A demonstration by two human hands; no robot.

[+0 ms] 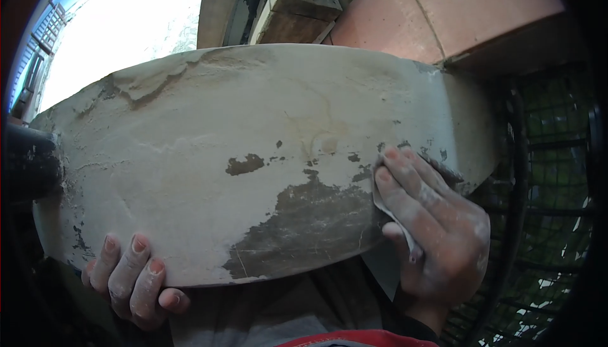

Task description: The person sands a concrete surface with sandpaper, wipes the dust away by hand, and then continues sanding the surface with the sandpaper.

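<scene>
Panel (202, 113), whitish, curved, dusty and dark-patched, spans the centre. At 4 o'clock, the right hand (437, 220) holds a folded grey sheet (382, 202) against it; at 7 o'clock, the left hand (130, 283) rests loosely open. Black cylinder (31, 162) adjoins at 9 o'clock.

Dark sleeve (411, 325), grey garment front (253, 318), red trim (373, 336); pale dust on left fingers (130, 266), right fingers (415, 211).
</scene>
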